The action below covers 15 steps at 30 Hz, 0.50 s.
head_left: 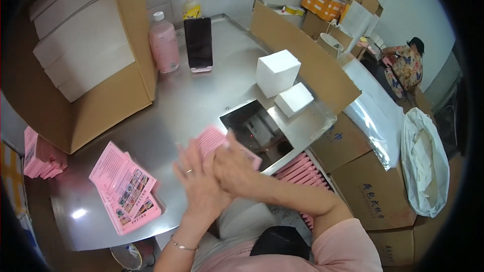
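Over the steel table, a pink printed packet [210, 138] lies under and between my hands; its far end and right edge show. My right hand [234, 171] is closed over it, partly hiding it, with the fingers curled and slightly smeared by motion. Against its left side rests my left hand [196, 179], a ring on one finger, its fingers stretched and apart. To the left, a fanned stack of pink printed packets [126, 186] lies on the table. Several more pink packets [300, 174] stand in a row below the table's right edge.
A dark rectangular opening [257, 133] cuts the steel table [186, 106]. Beyond it stand two white boxes [278, 73]. A propped phone [198, 45] and pink bottle [164, 45] stand at the back. An open carton [108, 113] is left; a co-worker [406, 68] sits far right.
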{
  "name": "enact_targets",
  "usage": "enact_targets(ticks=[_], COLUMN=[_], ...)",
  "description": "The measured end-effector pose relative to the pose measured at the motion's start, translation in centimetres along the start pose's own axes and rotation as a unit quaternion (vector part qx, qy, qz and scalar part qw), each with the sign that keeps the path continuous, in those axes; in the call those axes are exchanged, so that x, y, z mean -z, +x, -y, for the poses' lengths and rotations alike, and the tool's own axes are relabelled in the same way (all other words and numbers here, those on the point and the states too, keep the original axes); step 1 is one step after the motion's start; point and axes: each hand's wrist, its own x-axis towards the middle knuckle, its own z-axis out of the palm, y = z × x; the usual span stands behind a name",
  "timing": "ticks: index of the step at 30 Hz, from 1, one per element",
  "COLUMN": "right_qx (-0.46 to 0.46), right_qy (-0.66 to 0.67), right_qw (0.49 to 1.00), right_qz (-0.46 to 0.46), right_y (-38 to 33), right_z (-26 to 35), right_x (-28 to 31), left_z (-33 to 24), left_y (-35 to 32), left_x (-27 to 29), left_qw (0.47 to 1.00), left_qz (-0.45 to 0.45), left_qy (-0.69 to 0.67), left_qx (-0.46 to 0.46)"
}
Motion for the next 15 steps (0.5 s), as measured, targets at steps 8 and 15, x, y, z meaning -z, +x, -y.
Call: enact_targets(ticks=[8, 15], right_qx=[-0.302, -0.314], right_qy=[-0.174, -0.060], right_qw=[0.900, 0.917], right_qz=[-0.262, -0.240], right_y=[-5.4, -6.9], right_z=[-14.1, -17.5], right_x=[1.3, -1.3], left_z=[0.3, 0.3], left_y=[-0.4, -0.3], left_x=[0.8, 1.9], left_qw=[0.994, 0.993], left_qz=[0.016, 0.006], left_qy=[0.100, 0.106], left_qx=[0.050, -0.047])
